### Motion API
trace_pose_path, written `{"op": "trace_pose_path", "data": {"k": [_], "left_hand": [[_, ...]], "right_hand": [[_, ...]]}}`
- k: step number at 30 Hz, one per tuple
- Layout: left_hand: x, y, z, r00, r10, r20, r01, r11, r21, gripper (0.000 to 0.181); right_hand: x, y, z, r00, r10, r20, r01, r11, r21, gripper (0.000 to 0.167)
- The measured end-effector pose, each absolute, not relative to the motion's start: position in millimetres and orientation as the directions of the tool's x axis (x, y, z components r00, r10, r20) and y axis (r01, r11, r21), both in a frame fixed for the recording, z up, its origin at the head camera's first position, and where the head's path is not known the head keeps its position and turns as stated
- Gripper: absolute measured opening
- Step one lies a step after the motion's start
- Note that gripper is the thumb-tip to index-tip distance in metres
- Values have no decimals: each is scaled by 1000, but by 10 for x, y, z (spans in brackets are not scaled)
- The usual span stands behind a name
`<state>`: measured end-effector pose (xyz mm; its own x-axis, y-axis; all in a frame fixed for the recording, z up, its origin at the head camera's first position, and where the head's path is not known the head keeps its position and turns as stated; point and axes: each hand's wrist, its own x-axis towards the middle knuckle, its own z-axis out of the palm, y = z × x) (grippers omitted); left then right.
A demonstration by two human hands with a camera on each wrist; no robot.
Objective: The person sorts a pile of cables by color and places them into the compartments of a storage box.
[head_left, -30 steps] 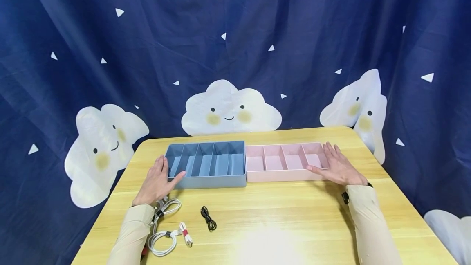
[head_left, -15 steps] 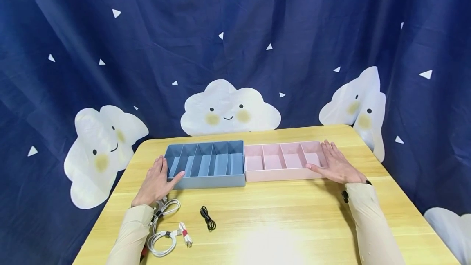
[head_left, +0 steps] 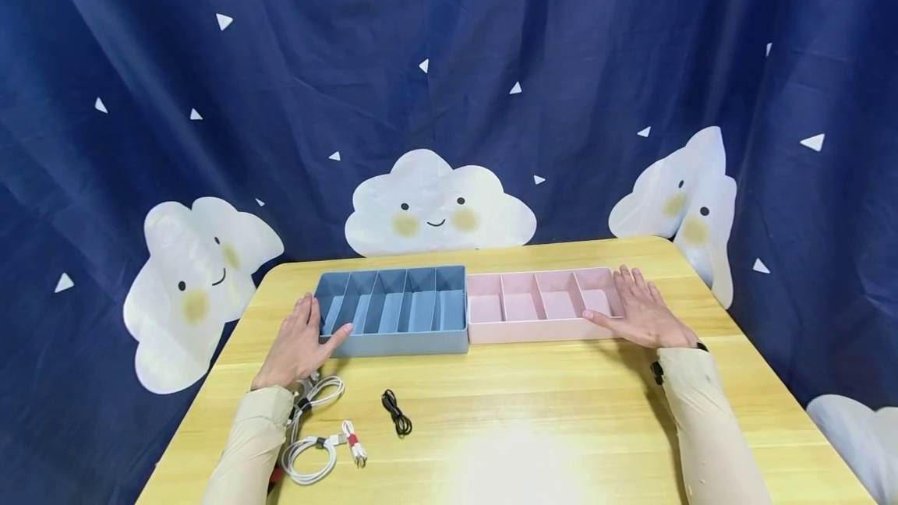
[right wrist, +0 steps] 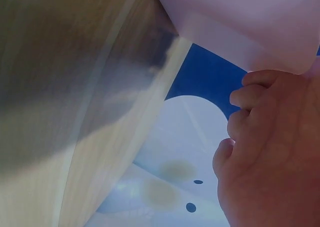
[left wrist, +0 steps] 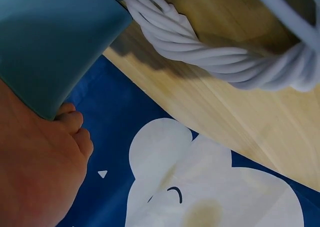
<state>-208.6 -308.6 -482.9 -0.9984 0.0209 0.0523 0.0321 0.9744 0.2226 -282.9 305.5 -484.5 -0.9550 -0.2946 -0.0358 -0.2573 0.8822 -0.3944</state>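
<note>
A blue divided storage box (head_left: 400, 344) and a pink one (head_left: 526, 331) stand end to end across the back of the table, their compartments bare. My left hand (head_left: 298, 347) rests at the blue box's left end, thumb over the front edge and fingers straight along the side. At the pink box's right end my right hand (head_left: 647, 314) lies the same way, its thumb touching the front wall. Both wrist views show each palm (left wrist: 40, 172) (right wrist: 280, 152) against a box corner, the fingertips partly hidden.
Near my left forearm lie bundled white cables (head_left: 309, 462), a small white cable with a red tie (head_left: 354, 443) and a black bundled cable (head_left: 397, 413). A dark blue curtain (head_left: 449, 100) with clouds hangs behind the wooden table (head_left: 561, 404).
</note>
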Motion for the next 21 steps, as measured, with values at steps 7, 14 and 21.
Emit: {"op": "trace_pose_path", "data": {"k": [7,14,21], "left_hand": [[-2096,-3100,-4829,-997,29,69,42,978,203,109],[-2068,-3075,-4707,-972,120,202,158,970,185,88],[-1969,-2983,-4392,-935,160,316,244,938,247,61]], "right_hand": [[-2819,3065,-4847,-955,-296,-29,-261,878,-401,116],[-2846,3061,-4868,-953,-302,-40,-261,877,-403,116],[-2855,3078,-4859,-952,-300,-55,-254,881,-400,117]]}}
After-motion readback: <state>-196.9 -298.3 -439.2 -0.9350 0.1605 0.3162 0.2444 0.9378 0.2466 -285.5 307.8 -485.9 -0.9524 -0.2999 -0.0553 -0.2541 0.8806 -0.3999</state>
